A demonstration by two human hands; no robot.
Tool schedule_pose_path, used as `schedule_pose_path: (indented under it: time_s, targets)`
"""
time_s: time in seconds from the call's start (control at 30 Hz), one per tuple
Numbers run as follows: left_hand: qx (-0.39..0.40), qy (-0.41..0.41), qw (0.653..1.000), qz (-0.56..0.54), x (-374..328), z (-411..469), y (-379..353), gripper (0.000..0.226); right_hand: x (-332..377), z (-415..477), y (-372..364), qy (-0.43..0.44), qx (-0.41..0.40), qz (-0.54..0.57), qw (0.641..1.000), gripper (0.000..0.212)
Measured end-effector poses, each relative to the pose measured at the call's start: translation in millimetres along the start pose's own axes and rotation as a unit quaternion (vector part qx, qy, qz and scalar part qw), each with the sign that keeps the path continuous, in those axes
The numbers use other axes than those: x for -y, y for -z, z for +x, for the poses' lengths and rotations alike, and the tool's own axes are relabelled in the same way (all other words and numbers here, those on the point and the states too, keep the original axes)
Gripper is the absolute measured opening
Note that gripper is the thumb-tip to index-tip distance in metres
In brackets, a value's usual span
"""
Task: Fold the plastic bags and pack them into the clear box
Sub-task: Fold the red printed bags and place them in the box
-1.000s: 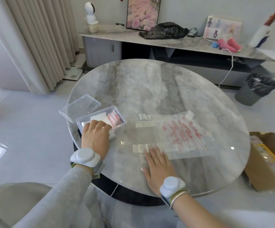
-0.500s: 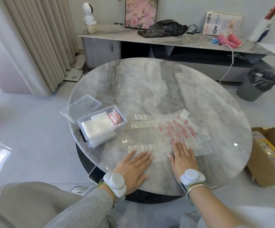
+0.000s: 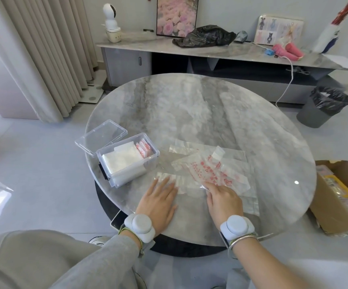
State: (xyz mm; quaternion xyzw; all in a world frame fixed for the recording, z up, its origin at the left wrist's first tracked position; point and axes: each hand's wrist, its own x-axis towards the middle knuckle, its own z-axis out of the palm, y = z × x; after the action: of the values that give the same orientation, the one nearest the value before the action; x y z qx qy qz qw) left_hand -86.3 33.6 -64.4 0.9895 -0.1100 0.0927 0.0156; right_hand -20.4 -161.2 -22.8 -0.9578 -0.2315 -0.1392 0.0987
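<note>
In the lower middle, the left hand (image 3: 158,202) lies flat on a clear plastic bag (image 3: 248,201). The right hand (image 3: 224,200) pinches the red-printed bag (image 3: 208,170). The clear box (image 3: 154,152) sits middle left, holding folded bags (image 3: 121,161).

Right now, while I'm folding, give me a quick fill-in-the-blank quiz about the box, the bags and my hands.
1. The clear box has its lid ____.
2. The left hand lies ____ on the table, fingers straight.
3. The right hand grips a plastic bag printed in ____.
4. Seen from above, the table top is ____ in shape.

Missing words: open; flat; red; round.
</note>
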Motion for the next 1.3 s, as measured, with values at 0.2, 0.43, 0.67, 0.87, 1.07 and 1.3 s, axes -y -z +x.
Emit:
schedule_pose_path:
  time_s: [0.2, 0.43, 0.67, 0.87, 1.07, 1.3]
  targets:
    - [-0.077, 0.011, 0.994, -0.083, -11, 4, 24, 0.076, 35, -6, 18, 0.021, 0.019, 0.048, 0.998, 0.026]
    - [-0.077, 0.020, 0.988, -0.135, 1, -3, 13, 0.041, 44, -32, 14, 0.073, 0.172, 0.179, 0.966, 0.035]
    - [-0.064, 0.016, 0.986, -0.156, 17, -9, 14, 0.045, -2, -41, -9, 0.020, 0.249, 0.064, 0.966, 0.077]
    - [-0.058, 0.024, 0.985, -0.163, 17, -9, 14, 0.042, -6, -26, -3, -0.213, 0.178, 0.061, 0.959, 0.063]
    - [-0.043, 0.016, 0.985, -0.164, 20, -9, 10, 0.030, 48, -10, -8, 0.105, 0.223, 0.165, 0.955, 0.056]
    - [-0.048, 0.013, 0.984, -0.168, 24, -16, 7, 0.045, -29, 31, -36, -0.124, 0.248, -0.014, 0.961, 0.072]
